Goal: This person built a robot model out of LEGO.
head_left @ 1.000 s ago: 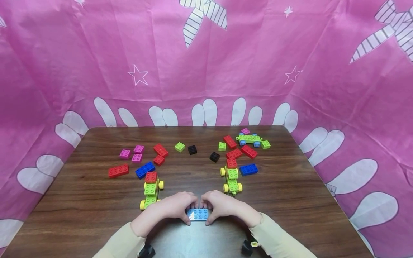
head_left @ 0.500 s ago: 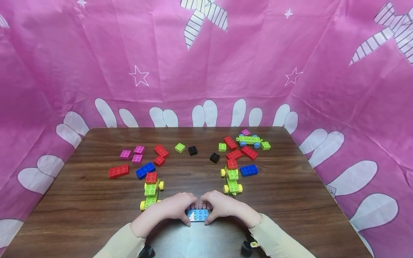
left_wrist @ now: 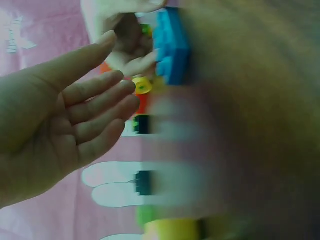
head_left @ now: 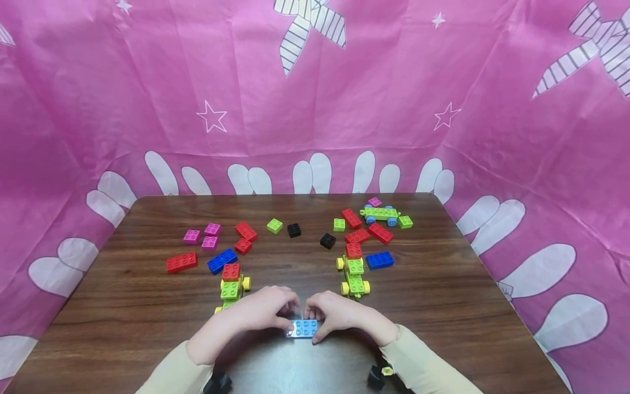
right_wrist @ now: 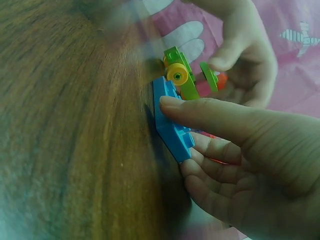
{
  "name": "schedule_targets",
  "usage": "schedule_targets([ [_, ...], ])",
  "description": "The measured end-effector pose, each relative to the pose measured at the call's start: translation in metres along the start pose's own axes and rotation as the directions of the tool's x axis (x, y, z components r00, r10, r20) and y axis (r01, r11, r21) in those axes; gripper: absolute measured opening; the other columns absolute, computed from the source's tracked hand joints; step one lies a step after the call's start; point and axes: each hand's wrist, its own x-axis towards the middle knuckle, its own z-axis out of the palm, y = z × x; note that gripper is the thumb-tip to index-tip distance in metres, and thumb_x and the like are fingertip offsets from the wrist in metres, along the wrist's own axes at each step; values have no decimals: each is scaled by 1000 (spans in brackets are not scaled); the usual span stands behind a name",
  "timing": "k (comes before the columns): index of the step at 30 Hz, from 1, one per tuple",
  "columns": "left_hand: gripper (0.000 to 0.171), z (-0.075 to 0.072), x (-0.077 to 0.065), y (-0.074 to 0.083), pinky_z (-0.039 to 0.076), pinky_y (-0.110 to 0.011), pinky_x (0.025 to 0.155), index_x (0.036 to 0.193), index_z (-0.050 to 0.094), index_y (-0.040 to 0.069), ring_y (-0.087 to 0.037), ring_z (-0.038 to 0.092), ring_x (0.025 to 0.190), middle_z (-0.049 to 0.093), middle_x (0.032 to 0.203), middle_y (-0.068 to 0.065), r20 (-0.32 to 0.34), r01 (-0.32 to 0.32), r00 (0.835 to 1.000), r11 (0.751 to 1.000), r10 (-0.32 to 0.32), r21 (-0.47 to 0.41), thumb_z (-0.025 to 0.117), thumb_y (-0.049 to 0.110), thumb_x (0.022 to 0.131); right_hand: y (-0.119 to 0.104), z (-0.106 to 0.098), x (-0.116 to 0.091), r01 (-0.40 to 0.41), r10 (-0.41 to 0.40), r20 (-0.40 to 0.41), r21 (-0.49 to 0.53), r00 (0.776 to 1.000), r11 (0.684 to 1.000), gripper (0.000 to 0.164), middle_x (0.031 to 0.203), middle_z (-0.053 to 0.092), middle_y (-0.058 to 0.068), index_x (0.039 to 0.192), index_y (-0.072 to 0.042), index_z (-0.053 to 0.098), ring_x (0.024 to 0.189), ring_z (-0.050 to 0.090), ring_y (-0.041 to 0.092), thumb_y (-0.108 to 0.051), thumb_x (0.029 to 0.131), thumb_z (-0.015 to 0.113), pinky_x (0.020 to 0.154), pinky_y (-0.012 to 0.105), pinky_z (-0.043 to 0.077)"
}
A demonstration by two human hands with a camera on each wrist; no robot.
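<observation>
A light blue brick (head_left: 305, 329) with two rows of studs lies near the front middle of the table, studs up. My right hand (head_left: 339, 314) pinches its right end, thumb on the near side and fingers at the far side; the right wrist view shows this blue brick (right_wrist: 170, 120) at the thumb tip. To its left is my left hand (head_left: 266, 311), which overlaps the brick's left end in the head view. In the left wrist view this left hand (left_wrist: 65, 110) has its fingers extended and thumb spread, with a gap between it and the brick.
A green car with a red brick (head_left: 231, 272) stands left of my hands, partly behind the left wrist. Another green car (head_left: 355, 283) with yellow wheels is at the right. Blue bricks (head_left: 379, 260), red, pink and black ones lie farther back, beside a blue-wheeled car (head_left: 381, 214).
My left hand has let go of the brick's left end and shifted slightly left and up, its fingers loosening. The right hand and the brick have stayed in place.
</observation>
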Motion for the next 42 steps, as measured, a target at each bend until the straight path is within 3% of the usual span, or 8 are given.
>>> schedule_targets([
  [4,29,-15,-8,1,53,-23,74,112,67,9,-9,64,85,69,102,-3,-92,-39,995,999,39,-7,75,21,87,2,0,0,13,-13,1,2,1000,1000,33,79,55,-13,92,-14,65,71,49,-3,-20,70,88,66,14,45],
  [7,25,-26,-15,0,54,-23,76,111,68,11,-7,64,86,70,101,-1,-244,-75,966,996,86,53,73,20,88,3,-1,1,17,-17,2,-2,1000,1000,32,79,55,-13,93,-14,65,71,49,-3,-20,71,88,66,14,45],
  [9,22,-34,-20,-4,55,-24,75,108,69,13,-7,65,86,71,98,2,-379,-78,918,990,116,114,74,20,87,3,-1,1,13,-13,4,1,1000,1000,32,79,55,-13,93,-15,65,72,49,-3,-21,71,87,67,14,45],
  [12,20,-45,-27,-13,57,-27,74,104,71,14,-8,66,86,71,96,4,-566,-33,815,985,123,167,76,18,85,4,-1,0,9,-9,8,7,1000,1000,32,80,55,-14,93,-15,65,72,49,-3,-21,71,87,67,14,45],
  [15,21,-56,-35,-28,58,-34,76,103,71,12,-13,67,88,72,97,2,-678,23,728,986,97,166,78,16,83,4,-1,1,12,-12,8,15,1000,1000,32,80,55,-13,94,-15,66,73,49,-3,-20,71,87,67,14,45],
  [23,24,-78,-62,-80,56,-48,77,101,71,4,-27,67,90,71,97,-11,-762,135,647,978,34,158,80,9,79,5,0,-1,-3,2,20,44,1000,999,30,81,56,-13,95,-15,66,73,49,-3,-20,73,86,69,14,45],
  [32,27,-80,-94,-137,52,-39,81,103,69,1,-34,66,94,71,99,-16,-776,243,623,967,-94,78,80,6,79,3,0,-1,1,-1,8,15,1000,1000,32,80,54,-13,93,-15,65,72,48,-4,-20,70,88,67,14,45],
  [42,38,-78,-120,-177,44,-63,91,112,64,-5,-47,57,107,65,111,-28,-642,328,717,944,-272,-33,77,17,84,2,-1,0,-1,0,8,17,1000,1000,32,79,54,-13,92,-15,65,72,48,-4,-19,70,88,67,14,45],
])
